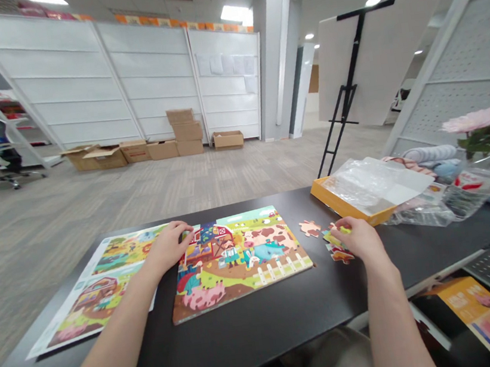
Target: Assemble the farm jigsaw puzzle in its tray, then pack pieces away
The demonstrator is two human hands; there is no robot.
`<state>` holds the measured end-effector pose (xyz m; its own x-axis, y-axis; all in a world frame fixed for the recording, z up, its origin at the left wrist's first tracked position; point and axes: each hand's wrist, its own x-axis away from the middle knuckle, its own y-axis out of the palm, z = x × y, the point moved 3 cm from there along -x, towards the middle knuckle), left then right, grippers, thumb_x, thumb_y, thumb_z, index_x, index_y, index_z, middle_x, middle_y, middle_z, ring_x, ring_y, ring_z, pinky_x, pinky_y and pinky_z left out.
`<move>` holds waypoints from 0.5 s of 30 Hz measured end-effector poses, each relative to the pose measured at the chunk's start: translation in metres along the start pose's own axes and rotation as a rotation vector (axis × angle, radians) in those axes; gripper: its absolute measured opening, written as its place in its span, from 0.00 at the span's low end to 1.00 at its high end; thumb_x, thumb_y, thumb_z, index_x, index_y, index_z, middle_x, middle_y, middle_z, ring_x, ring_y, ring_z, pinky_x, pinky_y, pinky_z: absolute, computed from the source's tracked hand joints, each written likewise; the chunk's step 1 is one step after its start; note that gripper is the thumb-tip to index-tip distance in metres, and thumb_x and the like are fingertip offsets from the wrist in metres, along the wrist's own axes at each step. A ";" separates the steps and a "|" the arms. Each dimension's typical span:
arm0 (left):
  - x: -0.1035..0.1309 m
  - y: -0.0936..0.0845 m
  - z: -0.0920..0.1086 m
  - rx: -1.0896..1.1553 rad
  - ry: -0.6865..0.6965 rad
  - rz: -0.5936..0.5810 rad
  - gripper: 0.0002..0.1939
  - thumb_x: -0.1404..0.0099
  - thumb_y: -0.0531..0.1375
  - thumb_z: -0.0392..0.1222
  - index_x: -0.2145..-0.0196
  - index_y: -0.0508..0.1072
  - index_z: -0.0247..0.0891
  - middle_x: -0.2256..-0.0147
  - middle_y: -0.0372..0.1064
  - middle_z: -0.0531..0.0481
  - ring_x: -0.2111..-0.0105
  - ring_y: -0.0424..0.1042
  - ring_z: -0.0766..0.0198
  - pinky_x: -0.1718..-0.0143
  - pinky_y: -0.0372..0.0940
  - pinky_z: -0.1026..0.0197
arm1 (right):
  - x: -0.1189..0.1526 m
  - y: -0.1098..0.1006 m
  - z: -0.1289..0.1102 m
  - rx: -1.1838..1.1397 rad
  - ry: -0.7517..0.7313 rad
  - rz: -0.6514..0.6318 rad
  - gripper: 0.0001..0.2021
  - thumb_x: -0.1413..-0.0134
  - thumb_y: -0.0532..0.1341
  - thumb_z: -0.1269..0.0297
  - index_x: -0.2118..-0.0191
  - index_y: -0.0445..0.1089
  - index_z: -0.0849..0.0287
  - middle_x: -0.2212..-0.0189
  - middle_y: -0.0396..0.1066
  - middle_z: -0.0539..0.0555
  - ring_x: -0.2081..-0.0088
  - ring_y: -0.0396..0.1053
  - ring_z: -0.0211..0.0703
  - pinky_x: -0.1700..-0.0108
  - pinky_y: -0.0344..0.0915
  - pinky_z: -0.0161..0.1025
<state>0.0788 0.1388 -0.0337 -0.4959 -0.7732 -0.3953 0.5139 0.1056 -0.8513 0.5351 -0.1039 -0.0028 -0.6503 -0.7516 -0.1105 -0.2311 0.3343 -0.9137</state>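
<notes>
A farm jigsaw puzzle (232, 263) with a barn, a farmer, a cow and a pink pig lies in its frame before me. My left hand (170, 247) rests at the puzzle's upper left edge, fingers bent and slightly apart, with no held piece visible. To the right of the puzzle, my right hand (359, 237) closes its fingertips on a greenish puzzle piece (345, 230), partly hidden by the fingers. Loose colored puzzle pieces (340, 253) lie under and beside that hand. One plain tan puzzle piece (310, 228) lies nearer the board.
Left of the puzzle is a printed picture sheet (98, 287). An open yellow box (346, 200) with clear plastic stands at the right, beside plastic bags (437, 201) and pink flowers (474, 120). Below the black table (265, 337) is another yellow box (472, 298).
</notes>
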 end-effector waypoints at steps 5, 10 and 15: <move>0.001 0.001 0.000 -0.030 -0.001 -0.009 0.19 0.34 0.51 0.54 0.62 0.76 0.40 0.55 0.72 0.41 0.53 0.72 0.52 0.46 0.65 0.50 | 0.011 -0.006 -0.002 -0.026 0.029 -0.140 0.15 0.56 0.68 0.53 0.63 0.74 0.56 0.66 0.78 0.54 0.67 0.75 0.46 0.68 0.63 0.38; -0.001 0.001 0.001 -0.029 -0.005 -0.014 0.19 0.34 0.52 0.53 0.61 0.76 0.40 0.54 0.71 0.42 0.53 0.72 0.52 0.46 0.65 0.51 | 0.015 0.003 0.002 0.056 -0.010 -0.255 0.28 0.63 0.72 0.51 0.55 0.69 0.57 0.63 0.75 0.55 0.67 0.74 0.47 0.70 0.62 0.37; -0.002 0.000 0.004 -0.016 0.001 -0.013 0.18 0.34 0.52 0.53 0.62 0.77 0.40 0.54 0.71 0.42 0.53 0.72 0.52 0.47 0.66 0.51 | 0.020 0.001 0.002 0.104 -0.008 -0.240 0.31 0.61 0.71 0.55 0.49 0.67 0.59 0.56 0.70 0.60 0.61 0.73 0.48 0.63 0.66 0.38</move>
<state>0.0827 0.1375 -0.0314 -0.5034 -0.7739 -0.3842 0.4963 0.1051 -0.8618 0.5232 -0.1197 -0.0065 -0.5802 -0.8067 0.1118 -0.3020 0.0857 -0.9494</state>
